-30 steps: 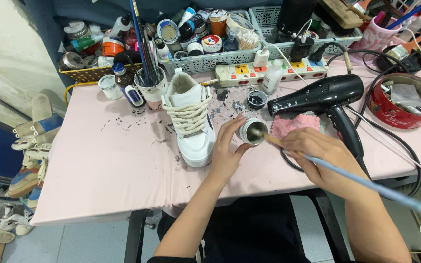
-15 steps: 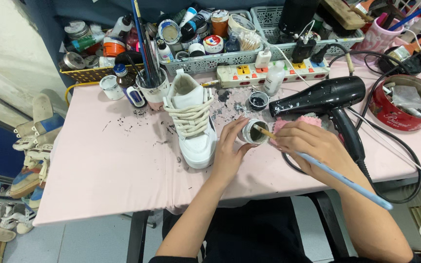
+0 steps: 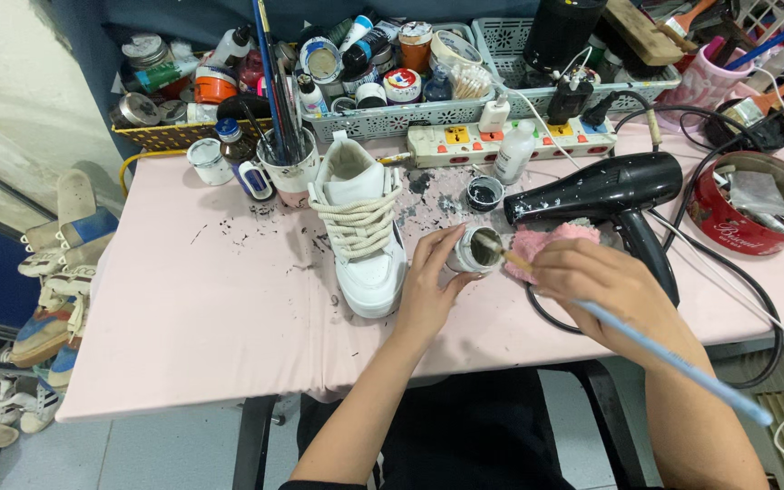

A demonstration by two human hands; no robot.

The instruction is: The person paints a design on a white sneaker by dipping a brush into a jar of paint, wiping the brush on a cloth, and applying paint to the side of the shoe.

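Pink table (image 3: 183, 345), frame centre: left hand (image 3: 428, 286) grips small jar (image 3: 475, 250); right hand (image 3: 605, 286) pinches brush (image 3: 646, 345), loading paint; next calls for steady withdrawal.

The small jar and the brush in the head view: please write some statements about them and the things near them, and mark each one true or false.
1. The left hand holds the small jar. True.
2. The brush is in the left hand. False: the right hand holds it, its tip at the jar's mouth.
3. The white shoe lies on the floor. False: it stands on the pink table.
4. A black hair dryer lies beyond the right hand. True.
5. The pink cloth covers the shoe. False: it lies beside the jar.
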